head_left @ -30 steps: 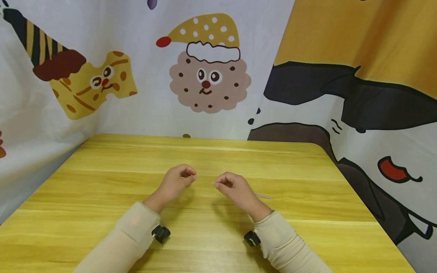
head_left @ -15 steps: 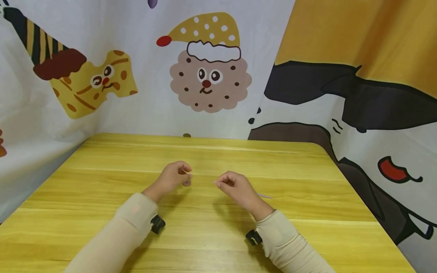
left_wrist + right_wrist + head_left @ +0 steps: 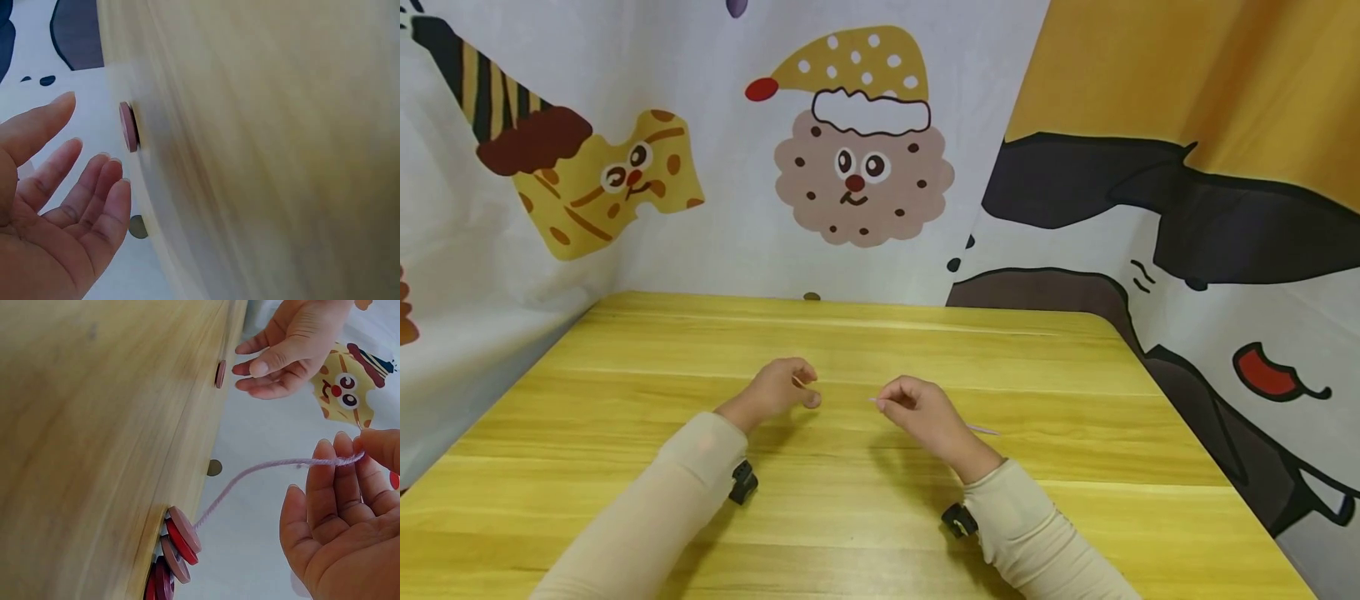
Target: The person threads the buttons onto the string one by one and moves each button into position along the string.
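My right hand (image 3: pixel 925 417) pinches a length of purple yarn (image 3: pixel 250 469) near its end, between thumb and fingers. A short yarn tip (image 3: pixel 873 399) pokes out past the fingertips. From the pinch the yarn sags to a row of red and pink button-like discs (image 3: pixel 181 540) leaning against one another on the table. My left hand (image 3: pixel 772 389) holds nothing, its fingers loosely bent and spread from the thumb. Just beyond its fingertips in the left wrist view, a flat round pink button (image 3: pixel 128 127) lies on the table; the left hand hides it in the head view.
The wooden table (image 3: pixel 662 350) stretches under both hands. Another stretch of yarn (image 3: pixel 982 430) shows behind the right wrist. A cartoon-printed curtain (image 3: pixel 700 250) hangs behind the table and along its sides. A black camera sits on each wrist.
My left hand has moved slightly left, away from the right hand, and its thumb and fingers have parted. The right hand keeps its pinch on the yarn and has hardly moved.
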Demonstrator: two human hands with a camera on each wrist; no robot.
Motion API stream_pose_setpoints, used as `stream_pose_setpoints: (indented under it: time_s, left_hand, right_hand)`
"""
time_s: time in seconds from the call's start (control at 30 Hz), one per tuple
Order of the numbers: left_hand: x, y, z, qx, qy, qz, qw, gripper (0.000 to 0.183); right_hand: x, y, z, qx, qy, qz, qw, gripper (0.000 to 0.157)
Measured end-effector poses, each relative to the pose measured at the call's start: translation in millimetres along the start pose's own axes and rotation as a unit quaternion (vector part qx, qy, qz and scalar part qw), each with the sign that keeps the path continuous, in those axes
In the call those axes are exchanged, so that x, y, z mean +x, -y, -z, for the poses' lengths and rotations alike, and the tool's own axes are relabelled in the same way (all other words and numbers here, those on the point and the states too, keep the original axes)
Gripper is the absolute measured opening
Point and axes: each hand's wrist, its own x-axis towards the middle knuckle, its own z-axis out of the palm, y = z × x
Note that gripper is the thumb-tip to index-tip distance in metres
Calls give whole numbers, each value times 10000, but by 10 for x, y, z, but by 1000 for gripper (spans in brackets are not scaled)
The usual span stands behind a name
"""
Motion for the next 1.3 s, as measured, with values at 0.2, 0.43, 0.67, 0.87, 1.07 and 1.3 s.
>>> stream_pose_setpoints:
  time_s: [0.2,0.43,0.67,0.87,1.07,1.3]
  left_hand:
    - [19,20,19,278,244,-62,9993,33]
    - [43,-14,-12,542,392,128,9977,33]
    - [54,-71,-49,739,497,204,9958,32]
    - [65,-70,-58,789,554,262,9950,26]
    - [66,-77,-70,822,584,248,9946,17]
    - [69,-84,-82,1004,544,50,9934,9]
  right_hand:
    - [3,-12,-2,-48,17,2,10000,13]
    - [5,-13,4,-77,25,-8,10000,13]
    - [5,-23,3,-128,31,46,9999,13]
    - [-5,-24,4,-12,43,-38,10000,10]
    - [-3,-41,15,-2,86,-48,10000,11]
    - [-6,-70,34,-10,161,29,9999,10]
